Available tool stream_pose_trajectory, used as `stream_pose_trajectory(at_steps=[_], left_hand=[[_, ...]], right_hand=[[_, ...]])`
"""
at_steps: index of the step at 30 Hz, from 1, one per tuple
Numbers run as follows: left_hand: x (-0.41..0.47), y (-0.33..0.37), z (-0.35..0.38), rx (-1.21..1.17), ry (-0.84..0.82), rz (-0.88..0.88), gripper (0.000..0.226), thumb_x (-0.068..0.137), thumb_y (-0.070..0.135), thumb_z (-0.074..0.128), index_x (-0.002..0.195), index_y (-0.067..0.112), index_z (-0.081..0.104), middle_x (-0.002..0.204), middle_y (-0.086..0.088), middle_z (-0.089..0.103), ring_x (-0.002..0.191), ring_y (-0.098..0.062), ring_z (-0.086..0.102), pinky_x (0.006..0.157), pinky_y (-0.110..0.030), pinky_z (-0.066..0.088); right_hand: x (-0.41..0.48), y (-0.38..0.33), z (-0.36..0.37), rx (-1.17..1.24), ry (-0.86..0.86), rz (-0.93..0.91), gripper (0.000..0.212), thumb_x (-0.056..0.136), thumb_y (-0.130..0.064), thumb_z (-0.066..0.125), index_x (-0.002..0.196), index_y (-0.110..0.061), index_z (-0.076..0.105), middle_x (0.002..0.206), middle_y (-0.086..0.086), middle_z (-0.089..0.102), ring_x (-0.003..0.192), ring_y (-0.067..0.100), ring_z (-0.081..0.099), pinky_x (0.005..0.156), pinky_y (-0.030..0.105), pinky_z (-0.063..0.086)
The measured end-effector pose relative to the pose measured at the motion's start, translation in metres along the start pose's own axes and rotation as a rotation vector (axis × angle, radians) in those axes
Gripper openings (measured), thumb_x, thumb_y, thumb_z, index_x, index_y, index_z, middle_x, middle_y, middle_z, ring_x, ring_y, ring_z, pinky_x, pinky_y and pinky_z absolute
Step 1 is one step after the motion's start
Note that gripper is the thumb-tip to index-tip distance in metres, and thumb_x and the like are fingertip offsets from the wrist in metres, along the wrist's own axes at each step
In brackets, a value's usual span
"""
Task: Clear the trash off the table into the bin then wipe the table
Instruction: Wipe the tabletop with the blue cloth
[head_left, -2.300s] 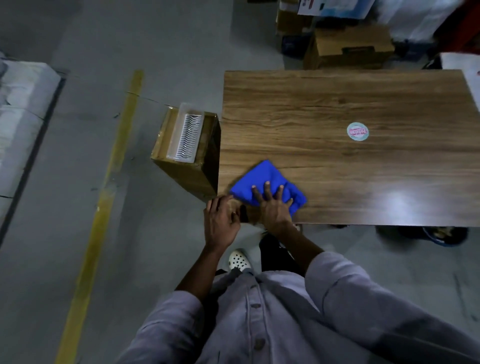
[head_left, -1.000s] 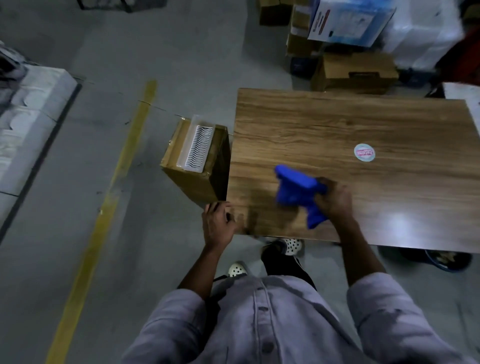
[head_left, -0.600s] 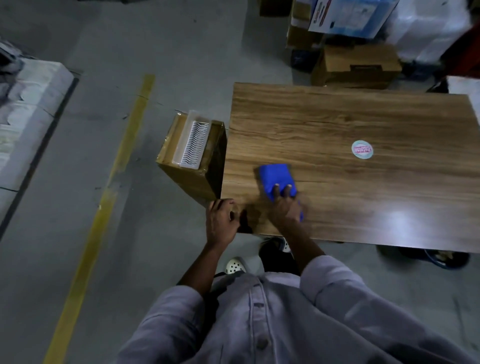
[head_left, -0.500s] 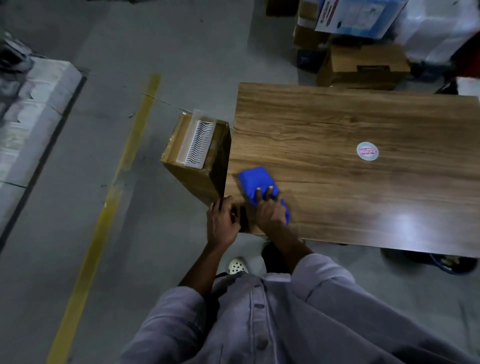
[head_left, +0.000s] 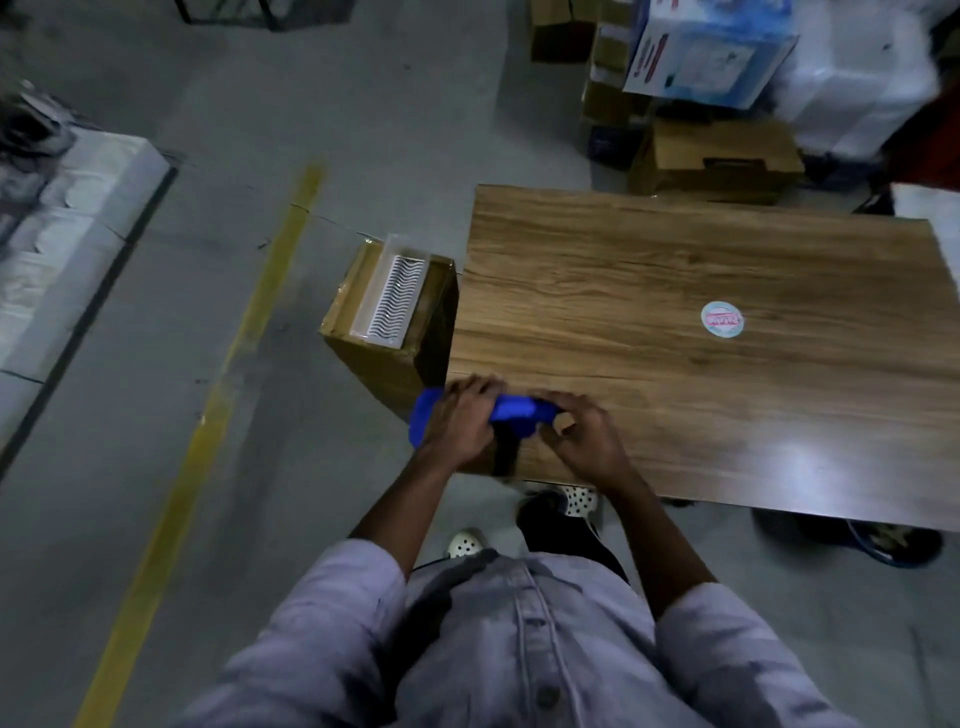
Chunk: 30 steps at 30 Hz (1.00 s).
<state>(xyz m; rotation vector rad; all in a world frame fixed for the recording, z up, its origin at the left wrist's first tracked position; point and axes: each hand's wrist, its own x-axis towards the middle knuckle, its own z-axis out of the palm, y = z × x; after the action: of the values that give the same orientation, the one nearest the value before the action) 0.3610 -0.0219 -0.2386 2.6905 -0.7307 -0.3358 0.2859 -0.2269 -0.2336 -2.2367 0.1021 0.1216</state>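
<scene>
Left hand (head_left: 457, 428) and right hand (head_left: 589, 444) gripping blue cloth (head_left: 517, 409) at corner of table (head_left: 675, 280), cardboard box (head_left: 382, 364) beside table holding white tray (head_left: 392, 296)

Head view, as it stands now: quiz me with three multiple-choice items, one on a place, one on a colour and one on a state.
1. The cardboard box stands:
A. on the floor beside the table's left end
B. on the table top
C. behind the person

2. The cloth is:
A. red
B. blue
C. white

3. The cloth is:
A. spread flat under one palm
B. lying untouched
C. bunched in the grip of the left hand and the right hand

Answers:
1 A: the box sits on the grey floor next to the table's left end.
2 B: the fabric is bright blue.
3 C: both hands curl round the cloth over the table's near corner.
</scene>
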Motion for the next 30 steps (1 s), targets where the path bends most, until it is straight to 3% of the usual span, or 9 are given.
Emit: stream_pose_trajectory(at_steps=[2, 4, 9, 14, 19, 21, 24, 27, 30], left_hand=[[0.021, 0.002, -0.008, 0.007, 0.152, 0.001, 0.081, 0.07, 0.002, 0.066, 0.148, 0.012, 0.046, 0.15, -0.011, 0.049, 0.141, -0.035, 0.042, 0.119, -0.048, 0.031], [0.034, -0.001, -0.005, 0.01, 0.144, -0.056, 0.087, 0.075, 0.01, 0.069, 0.156, 0.011, 0.035, 0.161, -0.012, 0.035, 0.151, -0.037, 0.025, 0.123, -0.055, 0.018], [0.013, -0.019, 0.054, 0.121, -0.281, -0.135, 0.084, 0.096, 0.035, 0.056, 0.162, 0.031, 0.004, 0.17, 0.0, -0.006, 0.155, -0.039, -0.009, 0.125, -0.053, -0.002], [-0.031, -0.01, 0.067, 0.187, -0.326, -0.098, 0.08, 0.098, 0.016, 0.046, 0.161, 0.036, 0.002, 0.17, 0.004, -0.009, 0.155, -0.037, -0.011, 0.125, -0.05, -0.005], [-0.077, 0.007, 0.06, 0.226, -0.484, 0.022, 0.083, 0.094, 0.003, 0.048, 0.162, 0.031, 0.009, 0.17, 0.002, -0.004, 0.156, -0.036, -0.006, 0.125, -0.048, 0.0], [-0.084, 0.013, 0.058, 0.052, -0.514, 0.036, 0.069, 0.091, 0.0, 0.05, 0.155, 0.024, 0.037, 0.167, -0.003, 0.022, 0.156, -0.032, 0.012, 0.123, -0.041, 0.015], [-0.082, 0.014, 0.04, -0.66, -0.549, -0.179, 0.054, 0.09, -0.012, 0.047, 0.132, 0.013, 0.066, 0.137, -0.009, 0.063, 0.133, -0.025, 0.055, 0.111, -0.029, 0.039], [-0.069, 0.01, 0.015, -1.308, -0.387, -0.535, 0.05, 0.09, -0.02, 0.045, 0.119, 0.012, 0.07, 0.109, -0.008, 0.072, 0.105, -0.025, 0.065, 0.086, -0.03, 0.055], [-0.05, -0.007, -0.009, -1.529, -0.022, -0.747, 0.049, 0.086, -0.025, 0.046, 0.127, -0.003, 0.06, 0.108, -0.013, 0.068, 0.101, -0.03, 0.063, 0.07, -0.027, 0.059]], right_hand=[[-0.007, 0.013, -0.015, 0.024, 0.161, 0.088, 0.049, 0.084, -0.014, 0.069, 0.13, -0.029, 0.068, 0.119, 0.0, 0.069, 0.096, 0.012, 0.067, 0.076, 0.025, 0.055], [-0.018, 0.023, -0.024, 0.07, 0.245, 0.164, 0.045, 0.086, 0.0, 0.068, 0.124, -0.023, 0.072, 0.118, -0.003, 0.071, 0.091, 0.014, 0.068, 0.075, 0.015, 0.051], [-0.051, 0.042, -0.018, 0.137, 0.234, 0.235, 0.036, 0.09, 0.006, 0.064, 0.114, -0.018, 0.075, 0.102, -0.001, 0.077, 0.09, 0.012, 0.072, 0.077, 0.026, 0.054], [-0.062, 0.042, -0.006, 0.161, 0.133, 0.209, 0.039, 0.089, 0.013, 0.062, 0.113, -0.014, 0.073, 0.097, 0.003, 0.078, 0.088, -0.008, 0.07, 0.075, 0.015, 0.052], [-0.043, 0.036, -0.004, 0.202, 0.082, 0.252, 0.038, 0.092, 0.006, 0.06, 0.115, -0.021, 0.073, 0.097, -0.004, 0.077, 0.082, 0.001, 0.071, 0.074, 0.025, 0.054], [-0.037, 0.03, -0.004, 0.216, 0.079, 0.231, 0.038, 0.094, 0.009, 0.057, 0.115, -0.018, 0.072, 0.099, 0.002, 0.077, 0.078, -0.006, 0.068, 0.072, 0.02, 0.053], [-0.028, 0.019, -0.009, 0.273, 0.105, 0.24, 0.033, 0.096, 0.011, 0.054, 0.118, -0.008, 0.07, 0.101, 0.007, 0.074, 0.077, -0.011, 0.065, 0.063, 0.01, 0.048], [-0.025, 0.019, -0.017, 0.313, 0.185, 0.26, 0.032, 0.097, 0.008, 0.054, 0.118, -0.008, 0.071, 0.102, 0.002, 0.074, 0.076, -0.006, 0.066, 0.065, 0.015, 0.048], [-0.029, 0.022, -0.025, 0.347, 0.276, 0.286, 0.03, 0.097, 0.01, 0.054, 0.118, -0.002, 0.07, 0.102, 0.007, 0.073, 0.073, -0.004, 0.066, 0.064, 0.014, 0.05]])
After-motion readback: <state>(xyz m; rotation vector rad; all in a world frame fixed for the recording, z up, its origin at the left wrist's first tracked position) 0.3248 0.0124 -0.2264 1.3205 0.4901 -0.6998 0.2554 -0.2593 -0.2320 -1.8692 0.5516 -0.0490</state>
